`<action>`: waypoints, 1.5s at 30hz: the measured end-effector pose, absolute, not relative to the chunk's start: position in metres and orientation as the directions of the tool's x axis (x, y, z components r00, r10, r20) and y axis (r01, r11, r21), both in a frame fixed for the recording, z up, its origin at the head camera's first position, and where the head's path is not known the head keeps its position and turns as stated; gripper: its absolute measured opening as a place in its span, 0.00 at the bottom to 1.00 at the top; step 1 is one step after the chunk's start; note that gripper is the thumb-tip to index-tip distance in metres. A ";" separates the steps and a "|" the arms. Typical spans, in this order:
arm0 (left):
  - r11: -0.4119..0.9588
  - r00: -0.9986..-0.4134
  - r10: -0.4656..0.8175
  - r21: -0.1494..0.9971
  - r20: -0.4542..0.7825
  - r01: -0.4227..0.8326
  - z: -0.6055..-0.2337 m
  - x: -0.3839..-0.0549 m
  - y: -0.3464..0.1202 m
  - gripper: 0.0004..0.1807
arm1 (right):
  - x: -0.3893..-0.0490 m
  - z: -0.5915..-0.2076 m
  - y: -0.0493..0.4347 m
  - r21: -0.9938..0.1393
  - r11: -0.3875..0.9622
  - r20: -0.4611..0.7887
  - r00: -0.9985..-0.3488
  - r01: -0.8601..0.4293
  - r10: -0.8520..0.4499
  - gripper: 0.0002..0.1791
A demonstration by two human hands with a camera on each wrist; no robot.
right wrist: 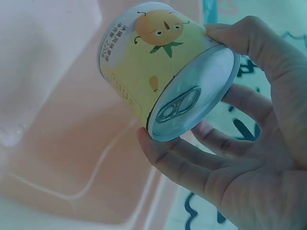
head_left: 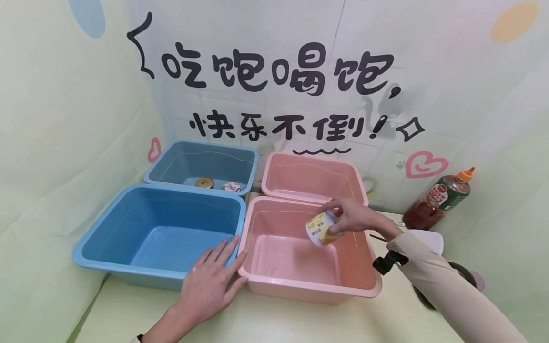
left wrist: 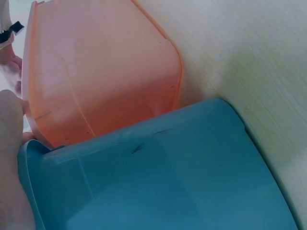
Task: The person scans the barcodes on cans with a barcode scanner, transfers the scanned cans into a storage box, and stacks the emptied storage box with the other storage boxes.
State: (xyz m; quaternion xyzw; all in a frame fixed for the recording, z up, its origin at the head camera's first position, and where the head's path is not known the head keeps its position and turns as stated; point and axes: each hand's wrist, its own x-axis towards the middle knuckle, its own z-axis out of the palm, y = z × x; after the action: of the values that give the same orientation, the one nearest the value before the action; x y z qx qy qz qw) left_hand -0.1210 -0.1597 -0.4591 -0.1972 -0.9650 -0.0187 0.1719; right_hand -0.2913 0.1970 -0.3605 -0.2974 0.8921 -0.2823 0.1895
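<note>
My right hand (head_left: 349, 216) grips a small food can (head_left: 319, 229) by its pull-tab end, over the front pink bin (head_left: 309, 290). In the right wrist view the can (right wrist: 158, 62) is tilted, its yellow label printed with an orange fruit figure; thumb and fingers hold the rim around the metal lid. My left hand (head_left: 210, 281) lies with straight, spread fingers on the adjoining rims of the front blue bin (head_left: 128, 267) and the pink bin. From the left wrist view, the outer walls of the pink bin (left wrist: 105, 62) and blue bin (left wrist: 158, 172) show below that hand.
Behind stand another blue bin (head_left: 171, 147), holding a round gold-coloured lid (head_left: 204, 182) and a crumpled wrapper (head_left: 231, 186), and another pink bin (head_left: 309, 164). At the right are a red sauce bottle (head_left: 442, 200), a white object (head_left: 431, 241) and a dark round thing partly behind the sleeve.
</note>
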 end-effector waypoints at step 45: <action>0.910 -0.835 0.392 -0.031 0.387 0.413 -0.463 -0.124 -0.163 0.31 | -0.233 -0.347 0.379 -0.427 0.855 -0.238 -0.876 -0.294 -0.420 0.35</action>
State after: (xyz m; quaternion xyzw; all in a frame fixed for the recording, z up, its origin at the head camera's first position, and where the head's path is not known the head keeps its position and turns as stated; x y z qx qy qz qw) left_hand -0.1243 -0.1629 -0.4634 -0.2103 -0.9574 -0.0271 0.1962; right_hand -0.2335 0.3785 -0.3469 -0.1880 0.9491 -0.1926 0.1638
